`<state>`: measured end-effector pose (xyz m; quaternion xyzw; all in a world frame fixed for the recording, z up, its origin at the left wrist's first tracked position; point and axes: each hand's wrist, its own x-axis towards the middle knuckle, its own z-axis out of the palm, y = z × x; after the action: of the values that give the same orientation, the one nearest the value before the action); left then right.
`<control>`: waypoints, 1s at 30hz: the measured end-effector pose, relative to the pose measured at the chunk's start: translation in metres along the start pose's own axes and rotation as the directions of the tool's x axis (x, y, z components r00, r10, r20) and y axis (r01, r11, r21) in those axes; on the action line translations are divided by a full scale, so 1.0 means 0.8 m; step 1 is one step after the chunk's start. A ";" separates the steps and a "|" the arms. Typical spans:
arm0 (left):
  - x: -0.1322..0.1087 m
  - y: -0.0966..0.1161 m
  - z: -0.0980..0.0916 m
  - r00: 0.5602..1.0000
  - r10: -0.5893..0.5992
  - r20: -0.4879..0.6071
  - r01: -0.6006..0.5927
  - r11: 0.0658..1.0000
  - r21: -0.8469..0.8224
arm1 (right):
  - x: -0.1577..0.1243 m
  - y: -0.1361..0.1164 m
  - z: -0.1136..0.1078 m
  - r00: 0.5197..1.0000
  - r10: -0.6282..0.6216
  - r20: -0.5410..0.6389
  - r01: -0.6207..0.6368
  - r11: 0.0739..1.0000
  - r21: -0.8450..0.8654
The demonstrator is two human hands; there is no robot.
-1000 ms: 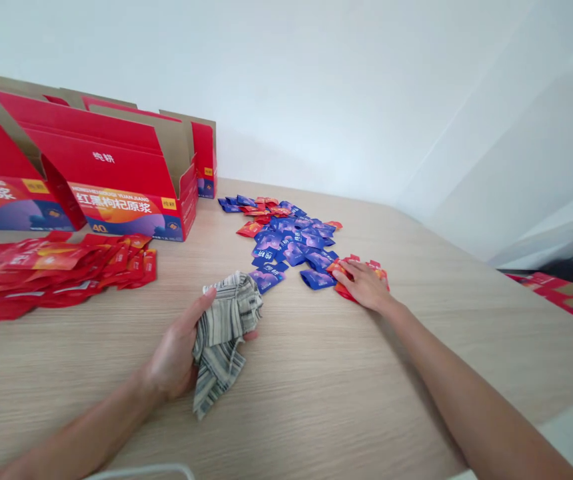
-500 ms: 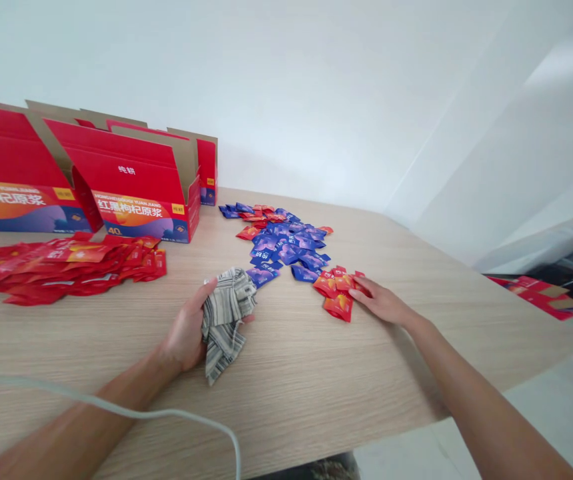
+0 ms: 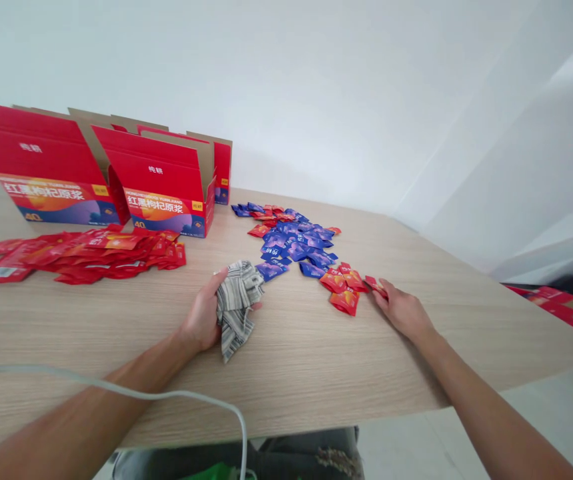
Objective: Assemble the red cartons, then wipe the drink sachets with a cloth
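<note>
A bunched grey-striped cloth (image 3: 237,300) is gripped in my left hand (image 3: 202,320), just above the table's near middle. Off to the right, my right hand (image 3: 406,312) pinches one small red sachet (image 3: 375,287) between thumb and fingers. Several more red sachets (image 3: 345,300) lie beside it, to its left. Behind them spreads a loose pile of blue sachets (image 3: 296,243), with a few red sachets (image 3: 272,215) mixed in at the far end.
Red and blue cartons (image 3: 164,180) with raised flaps stand at the back left. A heap of long red sachets (image 3: 101,253) lies before them on the wooden table (image 3: 286,373). A white cable (image 3: 166,395) crosses the near left. Red packaging (image 3: 559,307) shows beyond the right edge.
My right hand has drawn a red sachet slightly right, away from the red group. The left hand still holds the cloth. The whole view has shifted a little to the left.
</note>
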<state>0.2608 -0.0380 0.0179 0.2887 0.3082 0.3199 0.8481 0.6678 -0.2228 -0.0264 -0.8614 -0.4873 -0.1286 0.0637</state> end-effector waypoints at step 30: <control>0.019 -0.004 -0.006 0.981 0.190 -0.036 -0.188 0.892 -0.411 | -0.007 -0.454 -0.040 0.863 -0.502 -0.053 0.344 0.507 0.790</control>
<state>0.2674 -0.0280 0.0073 0.1326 0.2021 0.4579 0.8555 0.3490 -0.0468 -0.0028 -0.6085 -0.6933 0.1625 0.3504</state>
